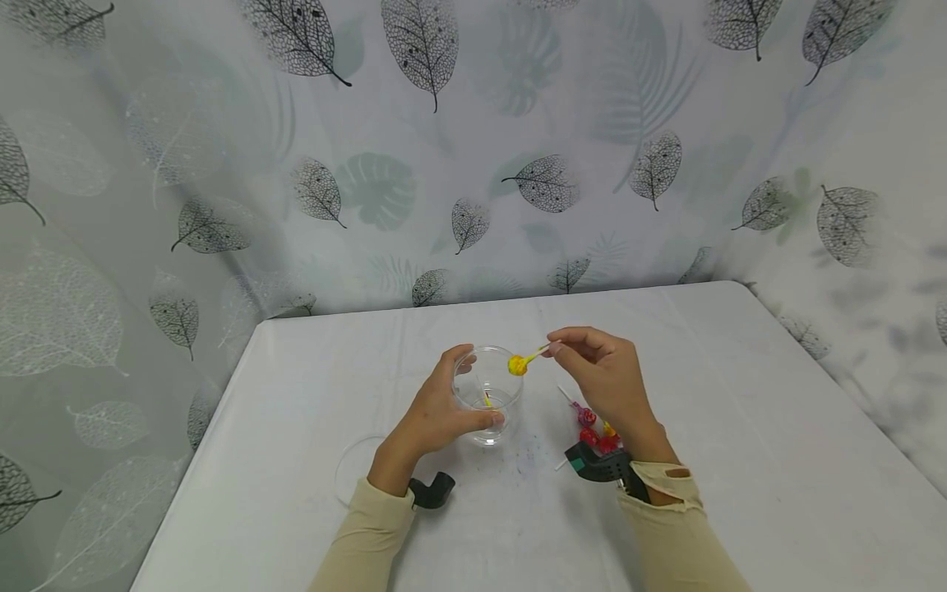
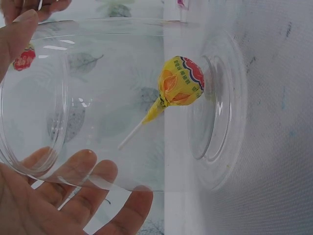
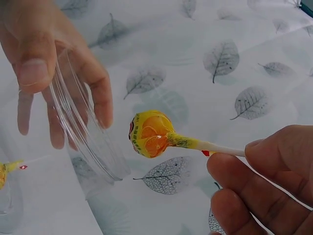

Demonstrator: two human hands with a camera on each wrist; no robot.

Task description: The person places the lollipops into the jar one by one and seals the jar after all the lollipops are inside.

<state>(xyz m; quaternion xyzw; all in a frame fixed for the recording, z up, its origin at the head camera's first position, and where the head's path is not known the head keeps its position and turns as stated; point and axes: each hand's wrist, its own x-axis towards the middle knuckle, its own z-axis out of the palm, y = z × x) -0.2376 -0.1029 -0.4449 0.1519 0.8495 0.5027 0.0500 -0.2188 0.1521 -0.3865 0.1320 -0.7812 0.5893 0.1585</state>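
An early stage seems to have been reached: one yellow-wrapped lollipop (image 2: 178, 81) is already contained in the clear jar (image 1: 473, 388), above the middle of the counter (image 1: 244, 510). The jar is gripped by the left hand (image 1: 436, 411), its thumb and fingers spread wide around the wall. By the right hand (image 1: 610, 378), a second yellow lollipop (image 1: 518, 365) is pinched by its stick between thumb and fingers, its head just beside the jar's mouth, not yet inside. Still left outside are several loose lollipops (image 1: 588, 437), toward the counter's right edge; their exact number is hidden by the wrist. Toward the left edge, a clear round lid (image 1: 337, 469), apparently, is left off.
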